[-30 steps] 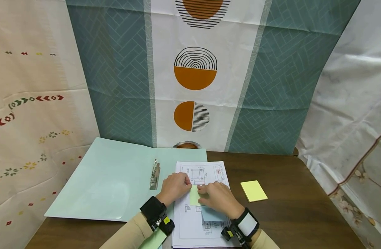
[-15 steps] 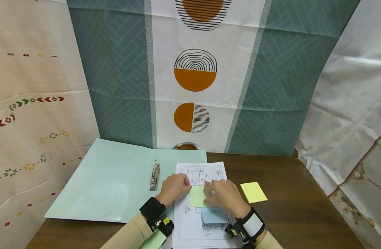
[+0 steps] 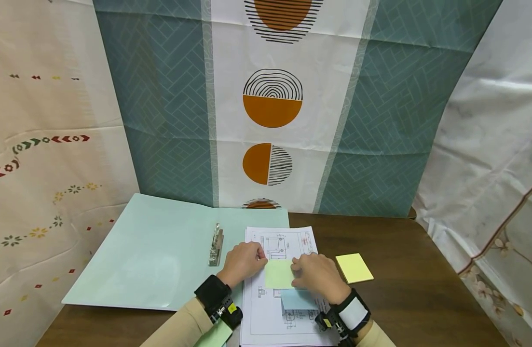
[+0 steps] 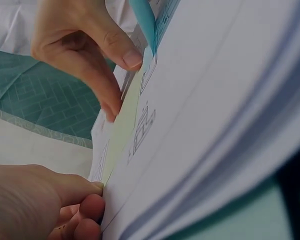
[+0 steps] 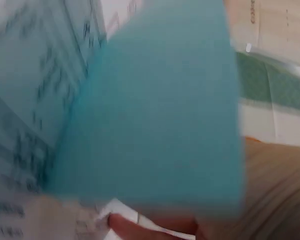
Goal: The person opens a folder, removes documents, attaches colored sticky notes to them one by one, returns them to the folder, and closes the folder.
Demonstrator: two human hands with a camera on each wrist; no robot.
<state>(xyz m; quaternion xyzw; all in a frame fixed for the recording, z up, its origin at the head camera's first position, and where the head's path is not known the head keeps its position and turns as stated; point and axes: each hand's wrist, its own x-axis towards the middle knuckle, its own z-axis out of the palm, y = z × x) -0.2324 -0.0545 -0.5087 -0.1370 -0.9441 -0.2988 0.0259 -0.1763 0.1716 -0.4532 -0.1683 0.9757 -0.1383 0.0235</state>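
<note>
A stack of printed drawings (image 3: 261,318) lies over the right part of a pale green folder (image 3: 161,255). On the top sheet, a yellow-green sticky note (image 3: 278,274) lies flat above a blue sticky note (image 3: 298,300). My left hand (image 3: 243,262) pinches the sheets' left edge by the note's left end, thumb on top and fingers curled. At the note's right end, my right hand (image 3: 319,274) touches it with thumb and index fingertip spread apart, as the left wrist view shows. The blue note (image 5: 155,110) lifts off the page and hides most of the right hand in the right wrist view.
A yellow sticky note pad (image 3: 354,268) lies on the brown table (image 3: 422,289) to the right. The folder's metal clip (image 3: 215,245) stands left of the papers. Beneath my left forearm is a light green piece (image 3: 214,335). Patterned cloths hang behind and at the sides.
My right hand has slid right along the yellow-green note, uncovering more of it and the blue note. The left hand has stayed at the papers' left edge.
</note>
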